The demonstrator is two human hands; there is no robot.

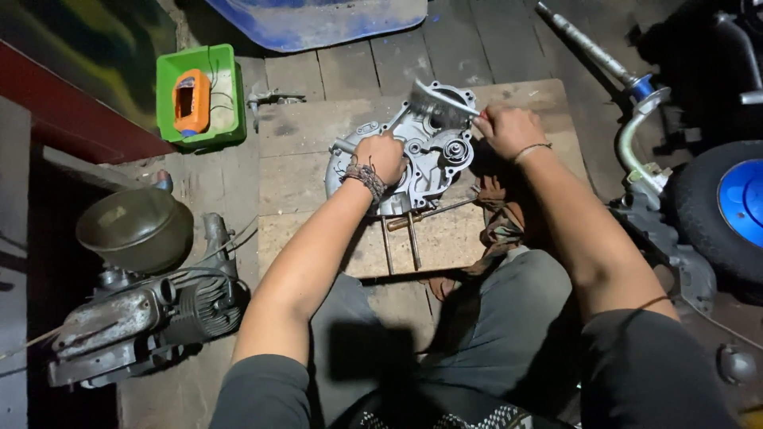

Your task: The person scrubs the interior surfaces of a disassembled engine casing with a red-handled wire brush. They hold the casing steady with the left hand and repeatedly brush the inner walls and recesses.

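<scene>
- Right now: right hand (509,127) closed around the handle end of a wire brush (435,103), bristle head lying on the top edge of the engine crankcase cover (421,155).
- Left hand (380,157) clamped over the cover's left side, fingers wrapped on the casting, pinning it down.
- Cover sits flat on a wooden board (318,135) on the plank floor, just ahead of the person's knees.
- Step, by my read: brushing the casting clean; bearing seats and inner recesses look not yet reached.
- Next move calls for short strokes with steady hold-down so the cover doesn't skate on the board.
- Pose: both forearms reach forward and converge; left wrist flexed down, right wrist cocked inward.
- Nearby: two long bolts (401,238) against the cover's near edge, rag (497,218) under the right forearm, engine block (151,310) well off left.
</scene>
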